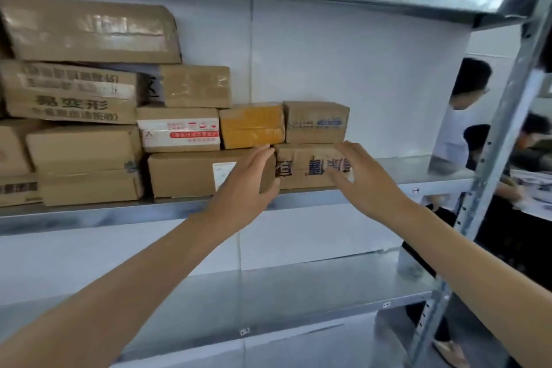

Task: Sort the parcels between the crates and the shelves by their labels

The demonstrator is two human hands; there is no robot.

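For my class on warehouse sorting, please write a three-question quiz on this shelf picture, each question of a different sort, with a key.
1. True or false: the right hand has lifted the box with dark printed characters clear of the middle shelf.
2. Multiple choice: what sits directly on top of that box? A) the yellow-taped parcel B) a small brown box with blue print C) nothing
3. Fill in: the left hand is in front of the long box bearing a ____ label.

Key: 1 false, it rests on the shelf, with both hands open and neither closed in a grip; 2 B; 3 white.
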